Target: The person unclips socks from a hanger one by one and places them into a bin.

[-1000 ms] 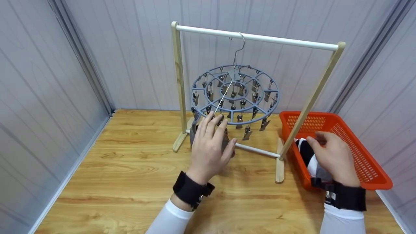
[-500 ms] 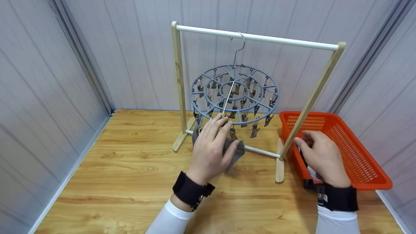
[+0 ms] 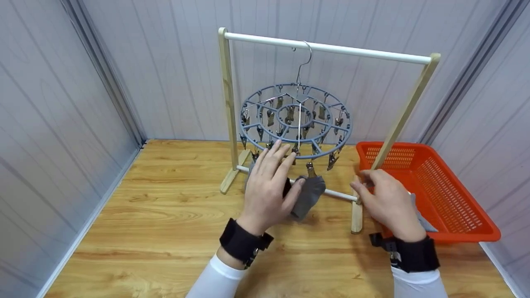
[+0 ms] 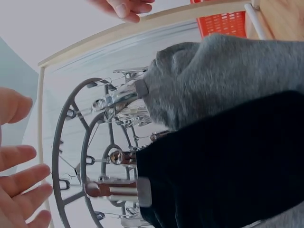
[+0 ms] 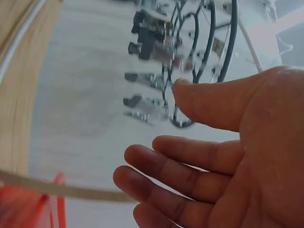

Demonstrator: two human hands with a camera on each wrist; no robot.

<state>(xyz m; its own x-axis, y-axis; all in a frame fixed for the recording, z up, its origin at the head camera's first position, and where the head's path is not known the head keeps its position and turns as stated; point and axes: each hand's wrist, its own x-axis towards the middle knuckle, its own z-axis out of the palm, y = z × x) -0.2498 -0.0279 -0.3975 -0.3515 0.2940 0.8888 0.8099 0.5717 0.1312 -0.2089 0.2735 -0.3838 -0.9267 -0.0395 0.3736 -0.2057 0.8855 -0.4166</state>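
Note:
A round grey clip hanger with several metal clips hangs by its hook from the rack's white bar. My left hand is at its front rim, fingers extended. A grey sock dangles from a clip just right of that hand. In the left wrist view a black sock hangs clipped beside the grey one; in the head view my left hand mostly hides it. My right hand is near the rack's right post, fingers loosely bent, palm bare in the right wrist view.
An orange-red basket stands right of the rack, with grey cloth inside, partly behind my right wrist. A low white rail joins the rack's wooden feet. Pale panel walls enclose the wooden table.
The hanger has turned, swinging the grey sock out to the right from behind my left hand. My right hand has moved left, away from over the basket. My left hand has barely moved.

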